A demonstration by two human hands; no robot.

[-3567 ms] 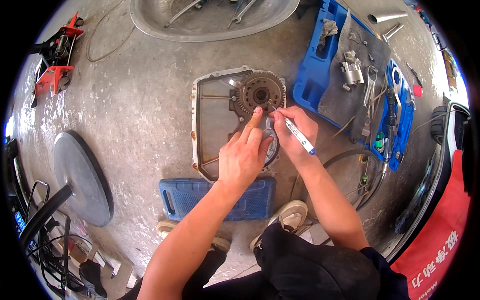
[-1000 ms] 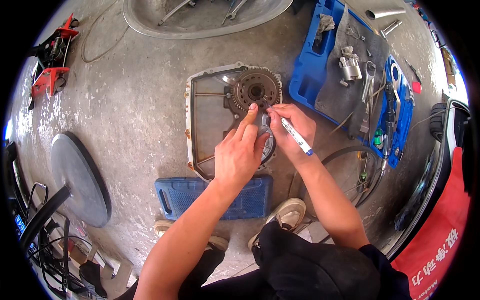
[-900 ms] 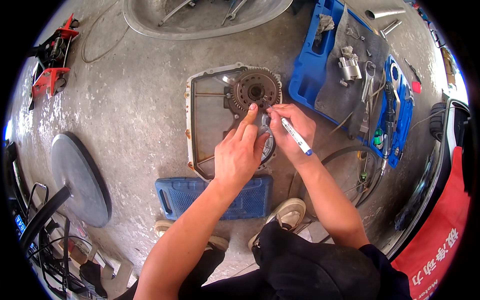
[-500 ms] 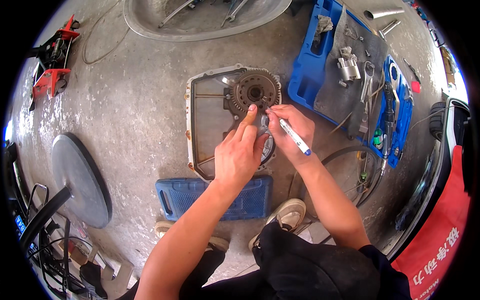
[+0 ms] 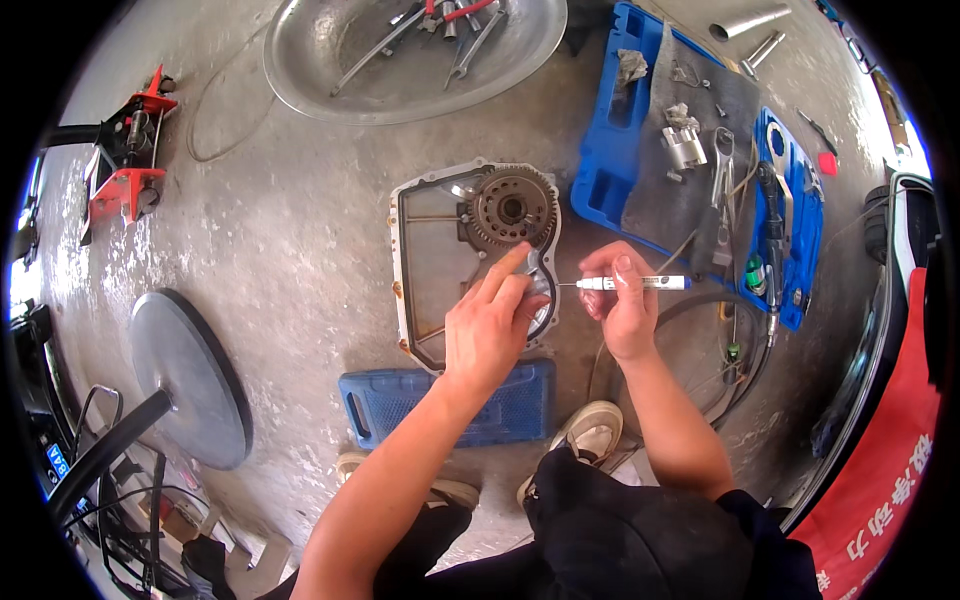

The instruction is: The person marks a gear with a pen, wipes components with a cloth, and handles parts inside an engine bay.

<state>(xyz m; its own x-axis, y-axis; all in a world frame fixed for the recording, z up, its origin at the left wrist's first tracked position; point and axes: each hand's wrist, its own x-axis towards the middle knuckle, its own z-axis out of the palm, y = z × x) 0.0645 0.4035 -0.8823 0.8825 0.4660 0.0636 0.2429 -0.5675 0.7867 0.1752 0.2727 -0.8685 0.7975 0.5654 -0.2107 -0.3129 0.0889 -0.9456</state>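
My right hand (image 5: 628, 312) is closed round a white marker pen (image 5: 650, 283) with a blue end. The pen lies nearly level, its thin tip pointing left toward the casing rim. My left hand (image 5: 487, 330) is over the lower right of a metal casing cover (image 5: 425, 270), index finger stretched toward the gear and other fingers loosely bent. Nothing shows in that hand, though its palm side is hidden. A brown toothed gear (image 5: 487, 208) with a ring of holes and a central bore sits at the cover's upper right, just beyond my left fingertip.
A blue plastic case (image 5: 375, 410) lies between the cover and my shoes. An open blue toolbox (image 5: 600, 170) with tools and metal parts stands at right. A metal basin (image 5: 300, 75) of tools is at the far side, a round black base (image 5: 185, 380) at left, a red stand (image 5: 130, 190) beyond.
My right hand has drawn back from the gear, right and nearer to me, turning the pen from slanted to nearly level. My left fingertip has slid off the gear's face. The whole view has shifted.
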